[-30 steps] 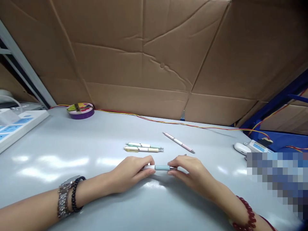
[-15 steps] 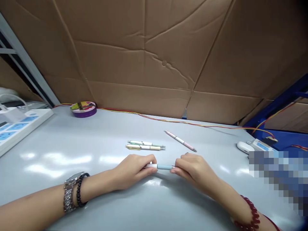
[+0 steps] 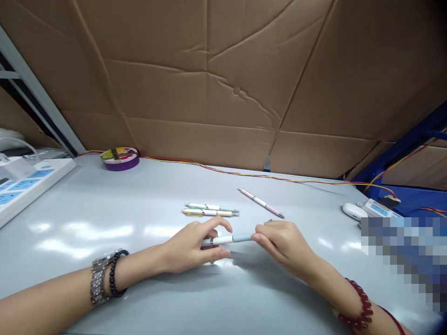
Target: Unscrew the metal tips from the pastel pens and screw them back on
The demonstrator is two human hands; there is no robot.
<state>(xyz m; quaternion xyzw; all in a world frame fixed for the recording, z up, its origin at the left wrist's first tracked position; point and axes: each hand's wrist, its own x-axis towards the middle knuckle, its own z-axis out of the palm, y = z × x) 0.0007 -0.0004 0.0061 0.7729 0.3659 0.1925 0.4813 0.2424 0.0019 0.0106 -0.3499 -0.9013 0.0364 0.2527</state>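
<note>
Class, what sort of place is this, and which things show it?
Probably a workshop or similar indoor workspace: a grey tabletop, a power strip at the left, and cardboard behind.

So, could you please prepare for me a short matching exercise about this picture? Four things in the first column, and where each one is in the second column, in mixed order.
Things
1. blue-and-white pen
2. pink-and-white pen
3. yellow-and-white pen
4. round box with a purple side

Places
A. toward the back left of the table
B. lying next to a green-and-white pen
C. held at its blue end by the right grip
D. lying slanted, apart from the other pens

Right pairs: 1-C, 2-D, 3-B, 4-A
</note>
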